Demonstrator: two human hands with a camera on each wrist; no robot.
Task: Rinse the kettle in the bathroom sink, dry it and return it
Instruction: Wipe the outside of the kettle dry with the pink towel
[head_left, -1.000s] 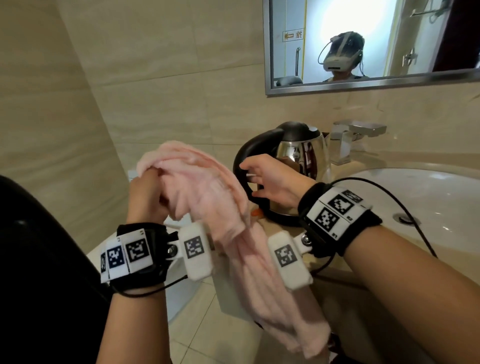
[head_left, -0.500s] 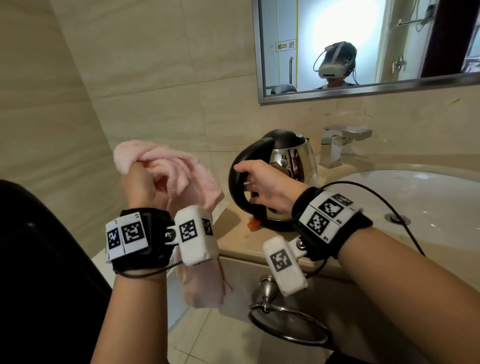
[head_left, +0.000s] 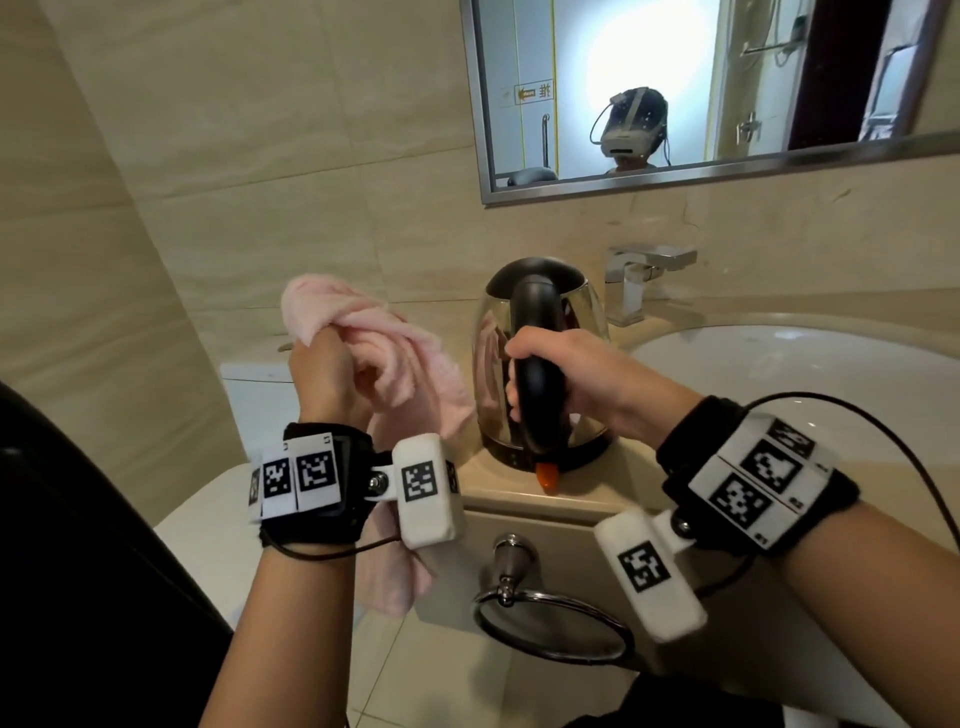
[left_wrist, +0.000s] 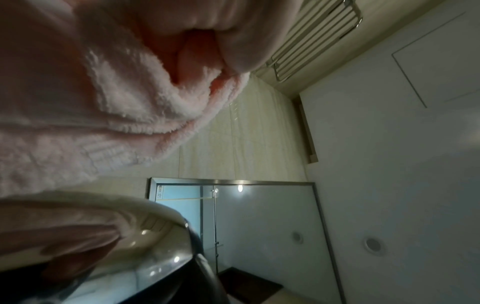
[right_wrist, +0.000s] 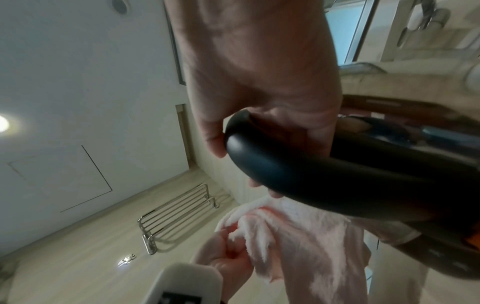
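A steel kettle (head_left: 587, 317) with a black lid and black handle (head_left: 537, 374) stands upright on the beige counter (head_left: 519, 491), left of the white sink (head_left: 810, 384). My right hand (head_left: 566, 379) grips the handle (right_wrist: 337, 174), which faces me. My left hand (head_left: 324, 376) holds a bunched pink towel (head_left: 374, 338) just left of the kettle, the rest hanging below the wrist. In the left wrist view the towel (left_wrist: 91, 92) fills the upper left, with the shiny kettle body (left_wrist: 116, 246) close below it.
A chrome tap (head_left: 641, 278) stands behind the sink, and a mirror (head_left: 701, 88) hangs on the tiled wall. A chrome towel ring (head_left: 550, 618) hangs from the counter front. A white toilet (head_left: 260, 395) sits at left. A wall towel rack (right_wrist: 176, 218) shows in the right wrist view.
The kettle has turned so its handle faces me, and my right hand now wraps round the handle. My left hand has lowered the towel and kept it left of the kettle.
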